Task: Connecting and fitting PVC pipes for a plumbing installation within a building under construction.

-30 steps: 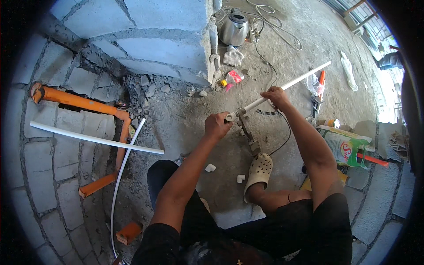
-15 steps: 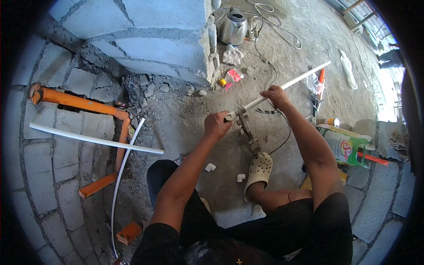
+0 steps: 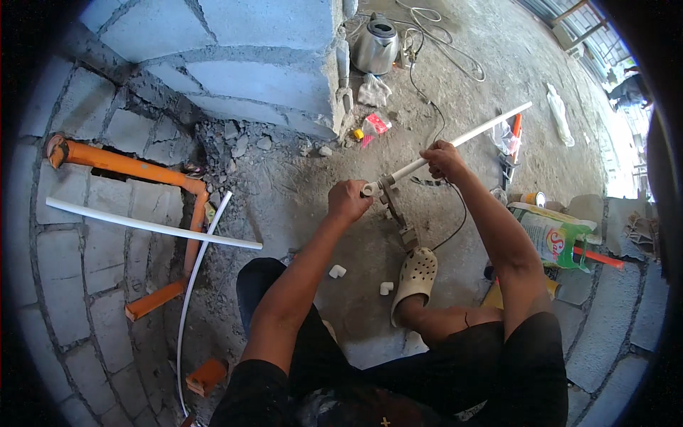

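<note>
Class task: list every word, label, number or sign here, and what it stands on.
Green-and-white sack: large lettering on a red patch, not copied here; its finer print is too small to read.
Red-and-clear packet: pale marks, too small to read.
Black shirt: small yellowish cross-shaped mark.
No other text is readable.

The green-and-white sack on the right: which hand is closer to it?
Right. The right hand grips the white pipe, up and to the left of the sack; the left hand is farther left, at the white fitting.
</note>
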Tool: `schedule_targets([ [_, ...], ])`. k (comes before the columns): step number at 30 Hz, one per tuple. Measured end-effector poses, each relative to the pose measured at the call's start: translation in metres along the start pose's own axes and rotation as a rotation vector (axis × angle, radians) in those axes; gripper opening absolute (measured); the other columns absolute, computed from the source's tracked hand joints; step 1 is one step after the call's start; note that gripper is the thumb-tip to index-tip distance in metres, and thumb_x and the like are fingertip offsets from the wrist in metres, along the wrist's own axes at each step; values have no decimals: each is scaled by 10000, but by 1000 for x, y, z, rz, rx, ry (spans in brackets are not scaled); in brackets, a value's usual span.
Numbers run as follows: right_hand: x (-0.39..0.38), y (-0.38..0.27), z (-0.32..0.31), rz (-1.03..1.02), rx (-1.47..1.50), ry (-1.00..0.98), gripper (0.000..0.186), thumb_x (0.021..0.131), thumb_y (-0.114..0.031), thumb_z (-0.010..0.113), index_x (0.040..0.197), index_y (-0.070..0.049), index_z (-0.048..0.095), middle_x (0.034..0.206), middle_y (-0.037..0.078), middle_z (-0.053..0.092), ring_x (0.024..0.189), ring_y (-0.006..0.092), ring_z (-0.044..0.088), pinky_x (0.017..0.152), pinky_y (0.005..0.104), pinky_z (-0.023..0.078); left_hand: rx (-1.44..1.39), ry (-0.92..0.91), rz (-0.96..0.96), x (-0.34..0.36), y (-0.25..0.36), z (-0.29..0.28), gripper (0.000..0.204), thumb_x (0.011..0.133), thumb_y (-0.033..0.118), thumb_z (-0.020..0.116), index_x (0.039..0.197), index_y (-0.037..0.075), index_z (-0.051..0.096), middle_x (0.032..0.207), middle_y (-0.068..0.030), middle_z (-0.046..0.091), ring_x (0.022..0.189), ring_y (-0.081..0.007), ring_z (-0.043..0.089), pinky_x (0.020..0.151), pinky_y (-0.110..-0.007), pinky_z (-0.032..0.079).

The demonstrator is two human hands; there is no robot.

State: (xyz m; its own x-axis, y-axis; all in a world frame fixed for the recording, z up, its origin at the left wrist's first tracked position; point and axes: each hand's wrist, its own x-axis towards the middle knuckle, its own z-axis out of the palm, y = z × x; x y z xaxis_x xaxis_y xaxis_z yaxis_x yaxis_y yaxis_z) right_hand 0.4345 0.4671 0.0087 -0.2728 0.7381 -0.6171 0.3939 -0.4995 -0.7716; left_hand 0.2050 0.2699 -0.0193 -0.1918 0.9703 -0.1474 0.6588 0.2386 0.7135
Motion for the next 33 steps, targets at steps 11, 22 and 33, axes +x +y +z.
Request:
schedule_targets([
  [11,1,27,-1,-85,195,-38,202,888,-159,689,994,-53,554,750,61,566,597,180,594,512,341,541,-185,-99,-98,10,-10,2,231,668,294,754,819,121,739,721,-110,702,706,-281,701,681,-407,548],
  [22,10,39,-13,-17,224,-123,240,913,-155,647,1127,-48,626,851,56,603,691,185,634,686,411,607,-304,-106,-119,18,-14,9,209,653,293,763,761,115,751,640,-72,690,621,-206,692,650,-360,540],
  [33,6,32,-7,-39,108,-78,216,916,-167,640,1115,-84,642,802,8,567,629,129,572,577,347,562,-321,-161,-136,15,-8,1,213,691,295,768,792,108,750,617,-59,673,597,-198,675,618,-355,526],
])
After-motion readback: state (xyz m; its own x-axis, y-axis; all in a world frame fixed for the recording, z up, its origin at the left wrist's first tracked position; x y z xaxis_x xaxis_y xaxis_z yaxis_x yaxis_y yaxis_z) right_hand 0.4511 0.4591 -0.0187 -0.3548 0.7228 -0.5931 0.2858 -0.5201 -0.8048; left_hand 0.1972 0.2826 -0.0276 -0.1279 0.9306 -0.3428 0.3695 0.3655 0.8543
